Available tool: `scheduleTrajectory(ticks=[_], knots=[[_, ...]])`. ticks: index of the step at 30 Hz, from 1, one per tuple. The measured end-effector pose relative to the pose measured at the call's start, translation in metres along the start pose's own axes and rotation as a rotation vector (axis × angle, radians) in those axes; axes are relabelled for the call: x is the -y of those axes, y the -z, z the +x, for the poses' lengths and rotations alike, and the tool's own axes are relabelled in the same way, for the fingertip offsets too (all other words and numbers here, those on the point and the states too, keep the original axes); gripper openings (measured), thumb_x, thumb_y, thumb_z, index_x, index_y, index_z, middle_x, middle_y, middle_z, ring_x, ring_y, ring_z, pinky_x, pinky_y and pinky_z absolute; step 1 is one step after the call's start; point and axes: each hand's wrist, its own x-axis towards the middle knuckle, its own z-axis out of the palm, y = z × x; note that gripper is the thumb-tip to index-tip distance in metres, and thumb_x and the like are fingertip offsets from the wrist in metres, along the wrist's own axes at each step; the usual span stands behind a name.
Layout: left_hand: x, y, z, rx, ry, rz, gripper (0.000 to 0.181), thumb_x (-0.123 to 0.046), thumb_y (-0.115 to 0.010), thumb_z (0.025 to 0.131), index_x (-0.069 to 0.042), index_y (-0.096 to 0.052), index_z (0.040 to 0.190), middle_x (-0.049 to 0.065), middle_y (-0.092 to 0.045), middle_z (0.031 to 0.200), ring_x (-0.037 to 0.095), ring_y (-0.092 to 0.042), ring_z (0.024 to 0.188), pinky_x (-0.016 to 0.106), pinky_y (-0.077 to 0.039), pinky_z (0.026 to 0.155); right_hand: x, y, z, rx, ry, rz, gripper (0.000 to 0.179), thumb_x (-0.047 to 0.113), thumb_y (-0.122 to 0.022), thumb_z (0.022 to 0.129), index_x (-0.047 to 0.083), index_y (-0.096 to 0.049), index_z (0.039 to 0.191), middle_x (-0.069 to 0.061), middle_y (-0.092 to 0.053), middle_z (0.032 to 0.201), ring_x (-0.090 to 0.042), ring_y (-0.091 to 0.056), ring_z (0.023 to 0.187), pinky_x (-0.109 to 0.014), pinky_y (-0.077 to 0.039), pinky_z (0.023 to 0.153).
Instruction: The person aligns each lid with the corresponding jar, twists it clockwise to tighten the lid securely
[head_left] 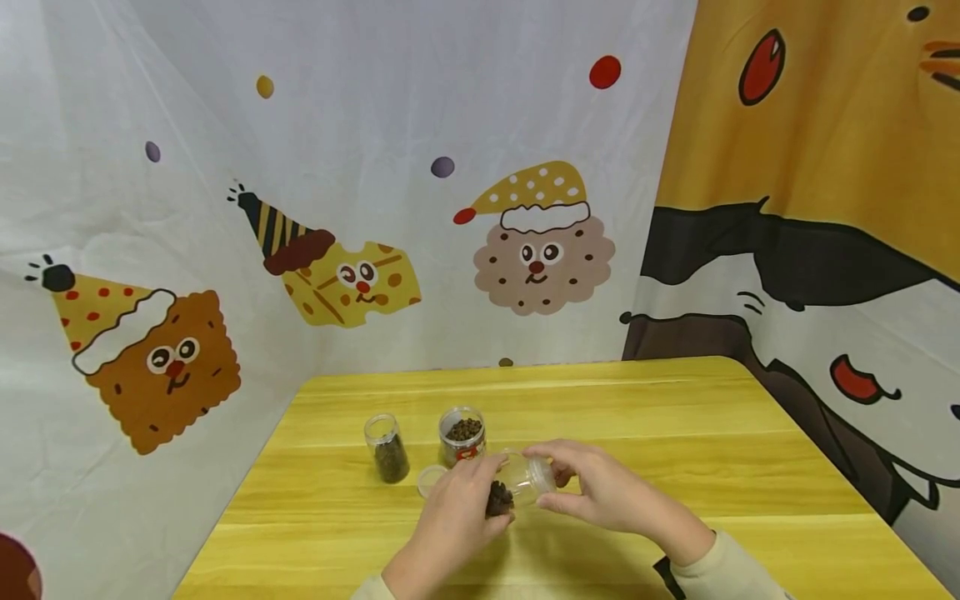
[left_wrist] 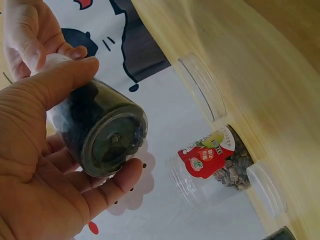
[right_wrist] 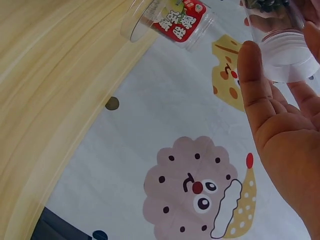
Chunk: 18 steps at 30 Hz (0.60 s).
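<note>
My left hand [head_left: 468, 492] grips a clear jar [left_wrist: 107, 125] holding dark pieces, tipped on its side above the table. In the left wrist view its round base faces the camera, with the thumb along one side and fingers beneath. At the other end, my right hand [head_left: 592, 487] holds the translucent lid [right_wrist: 290, 57] between thumb and fingers. Dark pieces [head_left: 500, 498] are gathered toward the base, beside the left fingers. Just beyond the hands stands an open, red-labelled jar [head_left: 462, 442] of brown pellets.
A taller clear jar [head_left: 388, 450] with dark fine contents stands farther left. A translucent lid [head_left: 431, 480] lies near the left hand. Another clear lid [left_wrist: 202, 87] is beside the labelled jar. The wooden table [head_left: 637, 417] meets a printed cloth backdrop.
</note>
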Motion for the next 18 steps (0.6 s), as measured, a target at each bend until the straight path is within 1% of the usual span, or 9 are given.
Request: scheduleTrajectory(ticks=[3,7,9,12,14,16,18], knots=[[0.0010,0.0005,0.0004,-0.016,-0.015,0.001,0.070,-0.032,-0.098,0.077,-0.012,-0.065,0.136,0.005,-0.077,0.124,0.021,-0.072,0.108,0.041,-0.064,0.091,-0.0001,0.0014,0.0001,0.015,-0.022,0.025,0.053,0.034,-0.072,0.103,0.011,-0.059,0.149,-0.005,-0.074,0.121,0.000,-0.066,0.091,-0.023,-0.060,0.073],[0.0022,0.0001,-0.0001,-0.061,-0.042,0.006,0.069,-0.031,-0.099,0.075,-0.013,-0.066,0.134,0.004,-0.077,0.120,0.020,-0.073,0.106,0.039,-0.064,0.089,0.0001,0.0020,0.0009,0.031,-0.067,0.062,0.052,0.034,-0.070,0.105,0.008,-0.059,0.150,0.002,-0.074,0.107,0.002,-0.066,0.087,-0.021,-0.059,0.068],[0.0023,-0.0001,-0.0008,-0.077,-0.053,0.009,0.070,-0.031,-0.099,0.075,-0.013,-0.067,0.134,0.003,-0.077,0.119,0.019,-0.073,0.105,0.038,-0.064,0.088,-0.0001,0.0019,0.0011,0.036,-0.087,0.077,0.051,0.033,-0.068,0.106,0.006,-0.059,0.149,0.004,-0.074,0.102,0.002,-0.067,0.085,-0.021,-0.059,0.067],[0.0027,-0.0008,-0.0012,-0.094,-0.062,0.012,0.070,-0.030,-0.099,0.074,-0.014,-0.067,0.134,0.002,-0.077,0.118,0.019,-0.072,0.104,0.037,-0.064,0.086,-0.0004,0.0018,0.0014,0.046,-0.115,0.077,0.052,0.034,-0.068,0.106,0.003,-0.059,0.148,0.004,-0.074,0.101,0.001,-0.067,0.083,-0.022,-0.059,0.068],[0.0032,-0.0018,-0.0011,-0.103,-0.064,0.015,0.070,-0.030,-0.100,0.074,-0.014,-0.068,0.134,0.002,-0.077,0.117,0.018,-0.073,0.103,0.037,-0.064,0.086,-0.0008,0.0015,0.0010,0.060,-0.131,0.055,0.058,0.035,-0.070,0.105,0.002,-0.056,0.151,0.000,-0.076,0.108,0.000,-0.068,0.087,-0.024,-0.061,0.071],[0.0036,-0.0023,-0.0008,-0.107,-0.062,0.017,0.070,-0.030,-0.100,0.074,-0.015,-0.068,0.134,0.002,-0.077,0.118,0.019,-0.073,0.104,0.038,-0.064,0.087,-0.0012,0.0010,0.0001,0.065,-0.139,0.017,0.069,0.040,-0.073,0.102,0.003,-0.051,0.156,-0.005,-0.075,0.125,-0.003,-0.070,0.094,-0.027,-0.062,0.077],[0.0035,-0.0023,-0.0007,-0.107,-0.055,0.019,0.070,-0.031,-0.099,0.074,-0.015,-0.068,0.134,0.003,-0.077,0.118,0.019,-0.073,0.104,0.038,-0.064,0.088,-0.0016,0.0005,-0.0010,0.053,-0.127,-0.021,0.079,0.042,-0.078,0.098,0.007,-0.046,0.160,-0.008,-0.069,0.140,-0.006,-0.070,0.102,-0.032,-0.064,0.084]])
